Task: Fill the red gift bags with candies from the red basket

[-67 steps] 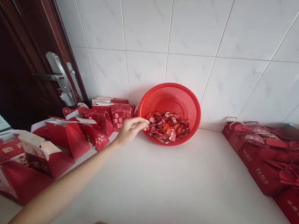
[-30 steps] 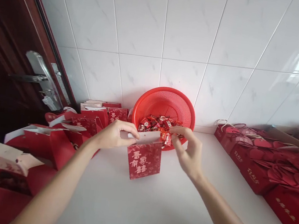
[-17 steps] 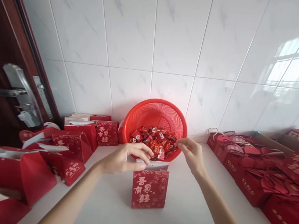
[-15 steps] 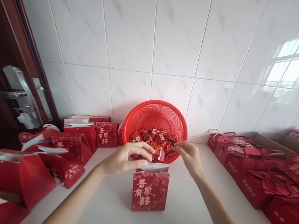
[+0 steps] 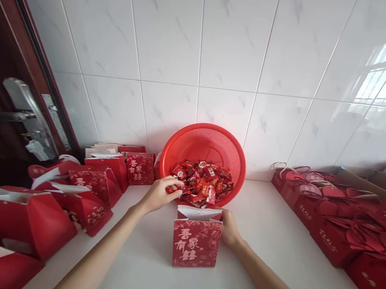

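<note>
A red paper gift box with pale characters on its front stands upright on the white tabletop, its top open. Behind it a red plastic basket leans tilted against the wall, with a heap of red-wrapped candies in its lower part. My left hand is at the basket's left front rim. Its fingers reach over the candies, thumb and fingers apart, and no held candy is visible. My right hand is closed at the upper right edge of the gift box; its fingertips are hidden behind the box.
Several red gift boxes with open tops line the left side, beside a dark door with a metal handle. On the right stand rows of closed red boxes with handles, near a cardboard carton. White tiles cover the wall behind.
My right hand has left the candies and come down to the gift box's right edge. My left hand has moved from above the box to the candies at the basket's left.
</note>
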Motion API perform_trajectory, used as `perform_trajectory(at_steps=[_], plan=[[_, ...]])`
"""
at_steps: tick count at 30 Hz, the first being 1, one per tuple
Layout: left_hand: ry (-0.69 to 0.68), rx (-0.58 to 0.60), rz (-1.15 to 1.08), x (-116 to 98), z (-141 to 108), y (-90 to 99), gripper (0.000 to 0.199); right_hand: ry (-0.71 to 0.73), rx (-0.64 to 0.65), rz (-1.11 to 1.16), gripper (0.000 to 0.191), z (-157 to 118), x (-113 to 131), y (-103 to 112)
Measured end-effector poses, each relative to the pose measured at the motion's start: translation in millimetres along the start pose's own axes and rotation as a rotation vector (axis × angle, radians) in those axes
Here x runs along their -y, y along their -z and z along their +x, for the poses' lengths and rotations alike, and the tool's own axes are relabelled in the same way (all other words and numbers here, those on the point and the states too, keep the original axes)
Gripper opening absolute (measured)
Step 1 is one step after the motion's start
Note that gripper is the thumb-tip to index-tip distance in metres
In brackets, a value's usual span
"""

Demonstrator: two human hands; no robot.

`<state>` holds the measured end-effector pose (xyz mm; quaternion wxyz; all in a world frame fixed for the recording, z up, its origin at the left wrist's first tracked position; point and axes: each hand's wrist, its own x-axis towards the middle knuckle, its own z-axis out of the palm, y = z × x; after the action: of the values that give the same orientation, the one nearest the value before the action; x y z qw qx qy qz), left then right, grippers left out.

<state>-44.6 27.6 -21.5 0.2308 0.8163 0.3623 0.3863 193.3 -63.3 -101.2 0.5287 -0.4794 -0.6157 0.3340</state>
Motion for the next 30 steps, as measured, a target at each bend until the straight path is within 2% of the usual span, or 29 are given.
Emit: perform_trajectory(at_steps=[3,10,15,22,27,30], plan=[[-0.025,0.007,0.07,5,-1,-3.3,0.031,-0.005,0.044,-0.019,0.021,-1,-2,0],[-0.075,0.033,0.211,11,-4,-13.6,0.039,-0.02,0.081,-0.057,0.025,-1,-2,1],[-0.091,0.045,0.292,14,-6,-18.9,0.036,-0.009,0.086,-0.078,0.021,-1,-4,2],[-0.116,0.021,0.397,20,-7,-22.2,0.039,0.004,0.095,-0.112,0.02,-1,-10,3],[-0.136,-0.032,0.419,23,-6,-23.9,0.028,0.016,0.093,-0.122,0.02,0,-13,3],[-0.146,-0.048,0.41,23,-5,-23.7,0.028,0.021,0.085,-0.127,0.021,0,-14,4]])
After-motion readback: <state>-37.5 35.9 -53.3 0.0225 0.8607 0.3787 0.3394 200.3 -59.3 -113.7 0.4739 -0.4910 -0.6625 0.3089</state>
